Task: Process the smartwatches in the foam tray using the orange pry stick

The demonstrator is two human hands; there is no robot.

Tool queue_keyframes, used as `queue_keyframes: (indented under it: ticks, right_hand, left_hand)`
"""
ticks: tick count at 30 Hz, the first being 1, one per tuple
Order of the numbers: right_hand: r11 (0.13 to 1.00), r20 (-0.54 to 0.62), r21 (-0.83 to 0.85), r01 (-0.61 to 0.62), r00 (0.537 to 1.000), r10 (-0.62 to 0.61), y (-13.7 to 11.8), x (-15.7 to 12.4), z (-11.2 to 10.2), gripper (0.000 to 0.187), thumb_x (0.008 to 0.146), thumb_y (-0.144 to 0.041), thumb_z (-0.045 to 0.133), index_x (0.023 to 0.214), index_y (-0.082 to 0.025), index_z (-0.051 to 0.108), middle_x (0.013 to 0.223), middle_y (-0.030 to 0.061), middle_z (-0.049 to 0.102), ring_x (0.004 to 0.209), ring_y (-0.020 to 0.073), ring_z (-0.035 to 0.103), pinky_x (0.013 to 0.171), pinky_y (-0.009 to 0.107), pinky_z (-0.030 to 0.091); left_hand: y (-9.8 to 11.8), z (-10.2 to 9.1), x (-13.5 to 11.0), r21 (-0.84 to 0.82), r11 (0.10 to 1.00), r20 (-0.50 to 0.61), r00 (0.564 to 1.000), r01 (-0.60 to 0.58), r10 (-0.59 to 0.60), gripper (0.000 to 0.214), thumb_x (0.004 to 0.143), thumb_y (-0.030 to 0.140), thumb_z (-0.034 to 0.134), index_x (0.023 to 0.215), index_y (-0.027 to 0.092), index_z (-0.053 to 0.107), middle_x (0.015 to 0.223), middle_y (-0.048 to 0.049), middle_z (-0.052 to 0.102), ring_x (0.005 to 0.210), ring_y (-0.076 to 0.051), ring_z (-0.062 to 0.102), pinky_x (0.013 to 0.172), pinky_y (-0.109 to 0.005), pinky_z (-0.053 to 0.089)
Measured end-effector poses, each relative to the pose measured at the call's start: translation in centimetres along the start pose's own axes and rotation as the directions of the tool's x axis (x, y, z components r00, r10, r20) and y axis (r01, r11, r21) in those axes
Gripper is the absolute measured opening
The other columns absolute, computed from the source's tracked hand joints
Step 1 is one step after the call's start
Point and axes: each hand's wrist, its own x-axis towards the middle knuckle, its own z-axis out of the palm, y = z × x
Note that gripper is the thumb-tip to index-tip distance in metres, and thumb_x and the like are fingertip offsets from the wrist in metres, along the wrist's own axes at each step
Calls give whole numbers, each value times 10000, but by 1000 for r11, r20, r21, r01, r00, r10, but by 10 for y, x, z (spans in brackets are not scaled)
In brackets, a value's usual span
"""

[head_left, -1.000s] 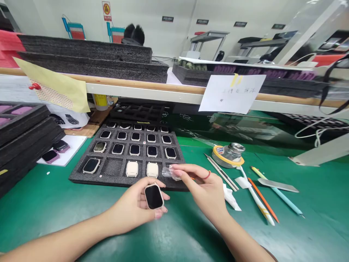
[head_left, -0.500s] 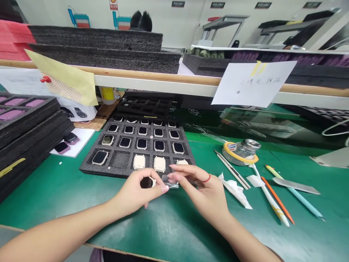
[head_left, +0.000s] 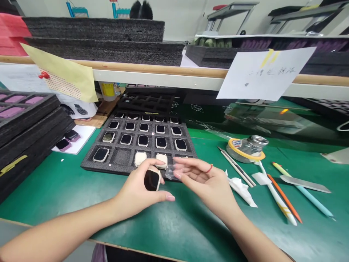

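My left hand (head_left: 136,193) grips a square smartwatch (head_left: 152,180) with a cream case, its dark screen turned toward me. My right hand (head_left: 203,180) is palm-up just to the right, with a small piece of clear plastic film (head_left: 171,172) at its fingertips. Both hands are just in front of a black foam tray (head_left: 121,157), whose slots hold several dark-faced watches and cream watch backs. One slot near my left hand shows bare foam. A red band circles a finger of my right hand.
A white wipe (head_left: 241,190), tweezers (head_left: 236,166), a taped glass jar (head_left: 247,148), pens and a metal scraper (head_left: 305,183) lie right on the green mat (head_left: 191,222). Stacked foam trays (head_left: 29,127) stand left; a shelf (head_left: 163,71) runs behind.
My left hand has turned the watch so its screen now faces me. My right hand has opened and rotated palm-up, still with the film at its fingertips. The view has tilted slightly.
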Motion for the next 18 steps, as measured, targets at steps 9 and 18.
queue_keyframes:
  ticks: [9, 18]
  right_hand:
    - [995, -123, 30, 92, 989, -87, 1, -2, -6, 209, 740, -380, 860, 842, -212, 790, 1034, 98, 779, 817, 200, 766, 726, 305, 670]
    - [975, -110, 11, 220, 970, -217, -2, -8, 7, 208, 809, -427, 806, 750, -237, 747, 692, 6, 680, 609, 117, 620, 567, 220, 555]
  left_hand:
    - [5, 1, -3, -217, 971, 172, 983, 100, -63, 481, 776, 193, 773, 1201, 187, 547, 1208, -119, 730, 944, -171, 702, 917, -351, 519]
    - [6, 0, 2, -572, 772, 323, 941, 277, -98, 604, 922, 601, 596, 1288, 126, 670, 989, -124, 751, 585, -87, 560, 551, -230, 402]
